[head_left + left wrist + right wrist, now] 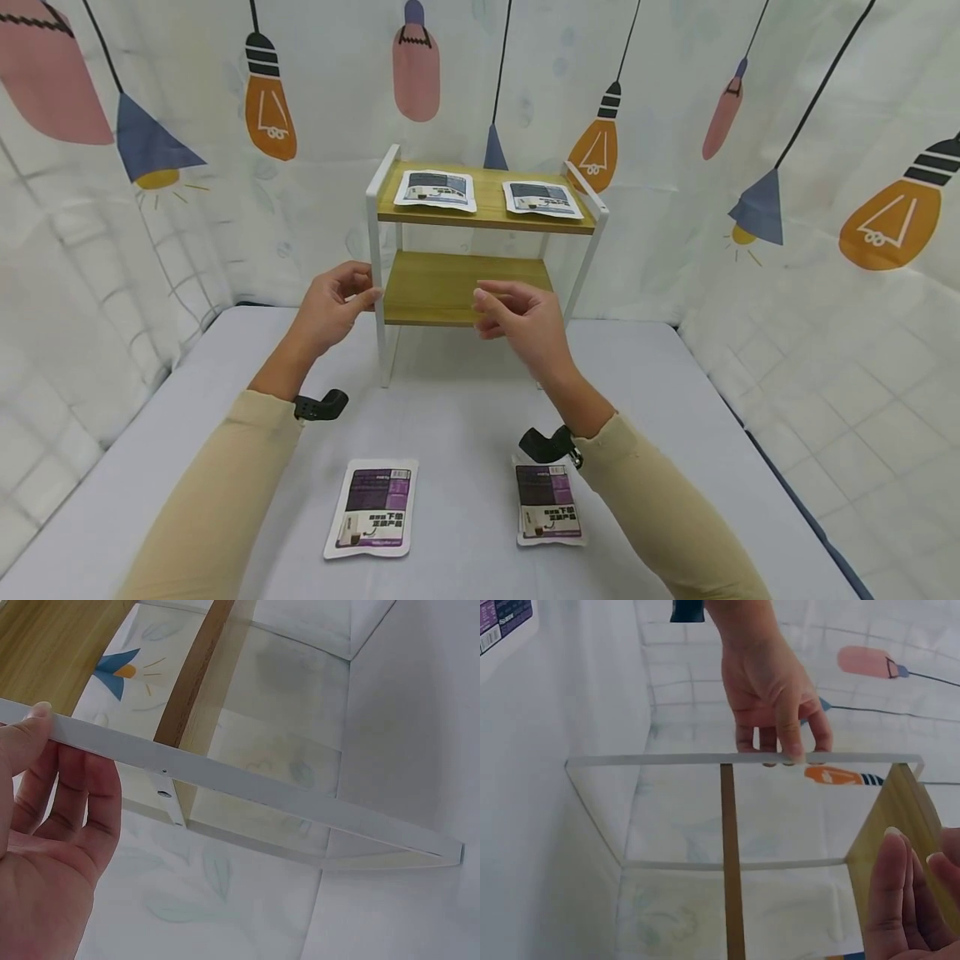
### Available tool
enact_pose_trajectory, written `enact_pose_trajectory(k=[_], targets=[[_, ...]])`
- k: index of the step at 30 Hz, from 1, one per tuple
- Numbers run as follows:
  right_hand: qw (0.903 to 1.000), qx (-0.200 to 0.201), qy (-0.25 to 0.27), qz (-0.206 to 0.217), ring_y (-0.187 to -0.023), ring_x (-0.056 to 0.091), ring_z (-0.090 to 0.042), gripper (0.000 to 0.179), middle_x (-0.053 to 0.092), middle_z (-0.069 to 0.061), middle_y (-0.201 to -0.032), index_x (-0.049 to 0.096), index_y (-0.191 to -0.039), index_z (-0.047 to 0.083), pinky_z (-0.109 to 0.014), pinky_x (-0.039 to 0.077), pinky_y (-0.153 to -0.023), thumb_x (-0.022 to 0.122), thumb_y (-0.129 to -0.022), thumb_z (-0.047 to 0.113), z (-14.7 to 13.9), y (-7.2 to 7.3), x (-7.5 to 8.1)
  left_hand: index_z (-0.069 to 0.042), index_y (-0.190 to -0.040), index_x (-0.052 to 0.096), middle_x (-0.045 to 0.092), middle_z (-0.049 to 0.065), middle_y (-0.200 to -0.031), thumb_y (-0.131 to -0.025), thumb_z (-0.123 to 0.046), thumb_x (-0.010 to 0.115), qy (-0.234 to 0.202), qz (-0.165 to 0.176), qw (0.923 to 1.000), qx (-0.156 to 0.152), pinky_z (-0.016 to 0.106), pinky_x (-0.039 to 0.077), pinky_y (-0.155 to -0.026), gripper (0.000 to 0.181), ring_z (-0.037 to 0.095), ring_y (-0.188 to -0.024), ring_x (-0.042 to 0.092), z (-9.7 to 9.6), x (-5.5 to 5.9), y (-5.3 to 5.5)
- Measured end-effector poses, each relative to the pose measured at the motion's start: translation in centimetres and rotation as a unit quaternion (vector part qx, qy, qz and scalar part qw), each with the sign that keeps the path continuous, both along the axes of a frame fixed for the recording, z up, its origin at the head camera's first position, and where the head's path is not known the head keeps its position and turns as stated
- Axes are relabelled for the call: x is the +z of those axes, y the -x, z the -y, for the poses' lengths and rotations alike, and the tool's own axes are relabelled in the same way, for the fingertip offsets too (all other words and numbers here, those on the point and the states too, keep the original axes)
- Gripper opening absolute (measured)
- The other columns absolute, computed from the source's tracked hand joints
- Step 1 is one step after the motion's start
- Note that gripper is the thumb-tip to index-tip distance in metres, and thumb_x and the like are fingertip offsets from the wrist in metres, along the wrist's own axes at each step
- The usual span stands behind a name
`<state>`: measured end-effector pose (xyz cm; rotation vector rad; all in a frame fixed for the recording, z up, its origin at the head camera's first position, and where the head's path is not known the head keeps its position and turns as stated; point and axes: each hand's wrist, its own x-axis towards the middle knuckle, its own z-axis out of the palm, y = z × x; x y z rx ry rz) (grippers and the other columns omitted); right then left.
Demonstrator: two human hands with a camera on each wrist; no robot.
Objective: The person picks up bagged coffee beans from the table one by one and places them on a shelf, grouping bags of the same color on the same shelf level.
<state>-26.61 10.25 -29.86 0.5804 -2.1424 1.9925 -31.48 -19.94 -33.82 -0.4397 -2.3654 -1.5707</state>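
Observation:
A small two-tier shelf rack (465,287) with wood-look boards and white side frames stands at the back of the table. My left hand (333,304) pinches its left white post (225,784), thumb in front and fingers behind, between the two boards. Bent but holding nothing, the fingers of my right hand (521,321) hover before the lower board, overlapping its right part in the head view. Two white-edged pouches, one on the left (436,190) and one on the right (543,199), lie on the upper board.
Nearer me on the white tabletop (457,517) lie a purple and white pouch (375,508) at left and a similar pouch (550,504) at right, partly under the right wrist's black strap device (546,445). Printed fabric walls (315,208) enclose the table.

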Motion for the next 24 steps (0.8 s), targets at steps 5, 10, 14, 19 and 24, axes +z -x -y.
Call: enact_pose_trajectory(k=[5,10,14,19,24], targets=[[1.0000,-0.002,0.000,0.005,-0.075,0.075,-0.030,0.026,0.073,-0.030,-0.106,0.076,-0.117,0.008,-0.036,0.065,-0.072,0.075,-0.095,0.020,-0.7,-0.7,-1.1,-0.012,-0.127,0.063,0.067,0.014,-0.110,-0.101,-0.021,0.066,-0.001,0.004,1.0000,0.000,0.016,0.057,-0.083,0.027,0.008,-0.098,0.068,0.0,0.0,0.0],[1.0000,-0.009,-0.002,0.000,-0.074,0.074,-0.022,0.024,0.075,-0.023,-0.102,0.077,-0.116,0.008,-0.037,0.065,-0.074,0.076,-0.094,0.019,-1.2,-1.3,-2.1,-0.014,-0.128,0.063,0.067,0.014,-0.111,-0.101,-0.022,0.066,0.001,0.007,1.0000,0.000,0.015,0.057,-0.084,0.028,0.009,-0.099,0.068,0.0,-0.1,0.1],[0.9999,-0.010,-0.001,0.007,-0.078,0.074,-0.026,0.027,0.076,-0.016,-0.098,0.076,-0.117,0.006,-0.036,0.065,-0.077,0.077,-0.094,0.020,-1.5,-2.0,-3.0,-0.013,-0.128,0.063,0.067,0.015,-0.112,-0.102,-0.022,0.065,0.002,0.006,1.0000,0.001,0.015,0.057,-0.083,0.028,0.011,-0.100,0.068,0.1,-0.1,0.1],[0.9998,-0.014,-0.009,0.011,-0.087,0.073,-0.033,0.028,0.074,-0.023,-0.103,0.075,-0.119,0.006,-0.033,0.064,-0.080,0.076,-0.094,0.021,-1.9,-2.8,-4.5,-0.014,-0.129,0.062,0.066,0.015,-0.112,-0.102,-0.022,0.065,0.004,0.006,1.0000,0.004,0.014,0.056,-0.083,0.029,0.012,-0.100,0.067,0.2,0.1,0.0],[0.9988,-0.025,-0.034,0.024,-0.091,0.073,-0.036,0.027,0.076,-0.015,-0.107,0.076,-0.118,0.011,-0.029,0.063,-0.082,0.074,-0.095,0.025,-2.4,-3.8,-5.8,-0.013,-0.128,0.063,0.066,0.015,-0.111,-0.101,-0.022,0.065,-0.001,0.006,1.0000,0.002,0.014,0.056,-0.083,0.028,0.010,-0.099,0.067,0.1,0.0,0.1]])
